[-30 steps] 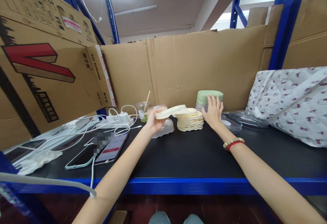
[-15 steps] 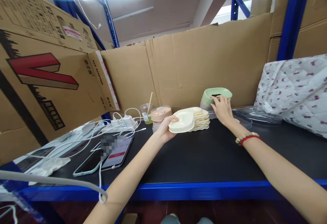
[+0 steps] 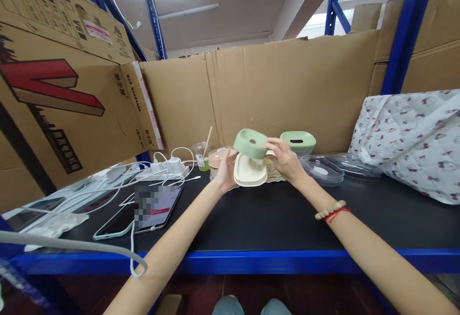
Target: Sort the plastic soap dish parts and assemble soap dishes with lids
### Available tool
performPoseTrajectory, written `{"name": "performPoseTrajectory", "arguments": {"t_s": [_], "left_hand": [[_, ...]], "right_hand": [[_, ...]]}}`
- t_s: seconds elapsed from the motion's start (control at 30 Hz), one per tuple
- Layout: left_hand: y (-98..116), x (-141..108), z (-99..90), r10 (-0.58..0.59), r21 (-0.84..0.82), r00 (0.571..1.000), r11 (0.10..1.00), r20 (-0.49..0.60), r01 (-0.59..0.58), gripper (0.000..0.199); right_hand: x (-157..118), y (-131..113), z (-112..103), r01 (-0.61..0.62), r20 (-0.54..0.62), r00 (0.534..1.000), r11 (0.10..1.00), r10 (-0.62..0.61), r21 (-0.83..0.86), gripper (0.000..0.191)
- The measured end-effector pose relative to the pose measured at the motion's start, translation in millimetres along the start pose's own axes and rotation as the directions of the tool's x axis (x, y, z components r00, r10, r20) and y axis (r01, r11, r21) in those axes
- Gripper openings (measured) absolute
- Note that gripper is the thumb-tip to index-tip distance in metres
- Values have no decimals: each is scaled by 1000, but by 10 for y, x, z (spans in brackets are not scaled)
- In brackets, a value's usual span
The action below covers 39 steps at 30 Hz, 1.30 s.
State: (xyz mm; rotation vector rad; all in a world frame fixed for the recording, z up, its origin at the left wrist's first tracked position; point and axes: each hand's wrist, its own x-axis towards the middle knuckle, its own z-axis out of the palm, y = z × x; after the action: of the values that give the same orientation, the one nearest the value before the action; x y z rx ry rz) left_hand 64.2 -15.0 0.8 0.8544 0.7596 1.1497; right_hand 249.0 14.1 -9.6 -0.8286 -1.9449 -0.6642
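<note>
My left hand (image 3: 225,174) is closed on the edge of a cream plastic dish (image 3: 250,171), tilted toward me above the table. My right hand (image 3: 283,159) pinches the right edge of a light green plastic piece (image 3: 249,143) with an oval hole, held tilted just above the cream dish; I cannot tell whether they touch. Partly hidden behind my right hand is a stack of cream pieces (image 3: 275,175). Another green piece with an oval slot (image 3: 298,140) tops a stack at the back. Pink round-edged pieces (image 3: 217,157) stand behind my left hand.
Clear plastic covers (image 3: 323,171) lie right of the green stack. A patterned quilted bag (image 3: 413,142) fills the right side. At left are two phones (image 3: 158,209), white cables, a power strip (image 3: 143,175) and a drink cup with a straw (image 3: 201,154). Cardboard (image 3: 266,90) walls the back.
My right hand has lifted a green piece off the back stack and brought it left over the cream dish. My left hand has shifted slightly left with the cream dish. The view has moved slightly.
</note>
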Motion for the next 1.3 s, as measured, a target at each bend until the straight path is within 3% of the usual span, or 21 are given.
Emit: {"name": "performPoseTrajectory", "arguments": {"t_s": [0.17, 0.23, 0.33, 0.4, 0.47, 0.57, 0.63, 0.77, 0.9, 1.0, 1.07, 1.17, 1.23, 1.3], "left_hand": [[131, -46, -64, 116, -72, 993, 990, -22, -117, 53], [125, -38, -66, 183, -23, 981, 982, -63, -185, 38], [73, 1, -61, 271, 109, 949, 961, -161, -256, 25], [35, 18, -50, 320, 142, 932, 944, -172, -298, 28], [2, 16, -31, 376, 178, 918, 919, -128, -351, 33], [-44, -6, 0, 455, 287, 890, 853, -2, -435, 36], [-73, -12, 13, 457, 344, 889, 828, 44, -443, 34], [-101, -5, 19, 451, 383, 892, 822, 14, -421, 29], [-110, -7, 16, 426, 380, 904, 833, 23, -402, 32], [-124, -12, 19, 428, 354, 904, 843, 12, -404, 33], [-130, -12, 25, 386, 319, 922, 878, -35, -356, 33], [-124, -4, 40, 303, 257, 945, 930, -126, -264, 32], [-109, 0, 54, 279, 211, 942, 948, -186, -239, 30], [-88, -4, 69, 243, 155, 937, 965, -249, -210, 27]], "right_hand": [[-33, -168, 100, 202, 65, 975, 973, -210, 113, 35], [-44, -187, 96, 156, 52, 985, 973, -166, 168, 38], [-48, -243, 94, -72, 0, 997, 934, 77, 350, 30], [-45, -303, 115, -270, 2, 948, 804, 317, 530, 31], [-34, -368, 147, -450, 116, 847, 585, 519, 675, 57], [1, -451, 172, -573, 289, 724, 313, 626, 758, 80], [33, -488, 153, -560, 283, 708, 269, 647, 784, 72], [85, -527, 54, -582, 291, 692, 272, 661, 767, 56], [112, -536, -5, -641, 361, 646, 221, 673, 735, 61], [114, -507, 1, -666, 382, 658, 265, 649, 697, 63], [107, -457, -5, -682, 406, 693, 360, 596, 636, 60], [94, -342, -66, -687, 414, 726, 608, 549, 398, 51], [85, -254, -129, -676, 380, 704, 730, 600, 99, 38], [67, -167, -185, -660, 339, 655, 729, 676, -178, 29]]}}
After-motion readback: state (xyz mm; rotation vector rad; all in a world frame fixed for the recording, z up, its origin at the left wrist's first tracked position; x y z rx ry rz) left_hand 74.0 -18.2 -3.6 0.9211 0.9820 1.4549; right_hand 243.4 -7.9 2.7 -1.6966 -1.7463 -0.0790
